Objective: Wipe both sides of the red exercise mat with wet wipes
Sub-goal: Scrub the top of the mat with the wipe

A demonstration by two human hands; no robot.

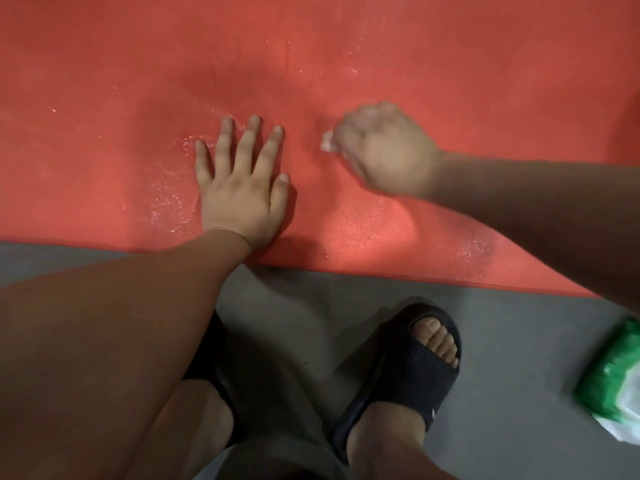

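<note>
The red exercise mat (346, 46) lies flat on the grey floor and fills the upper half of the view, with wet glistening patches near its front edge. My left hand (239, 181) presses flat on the mat, fingers spread and straight. To its right, my right hand (384, 150) is blurred and curled over a white wet wipe (327, 142), of which only a small corner shows at the left of the fist, held against the mat.
A green and white wet wipe pack (616, 379) lies on the grey floor (519, 341) at the lower right edge. My feet in black slides (412, 368) stand on the floor just in front of the mat's edge.
</note>
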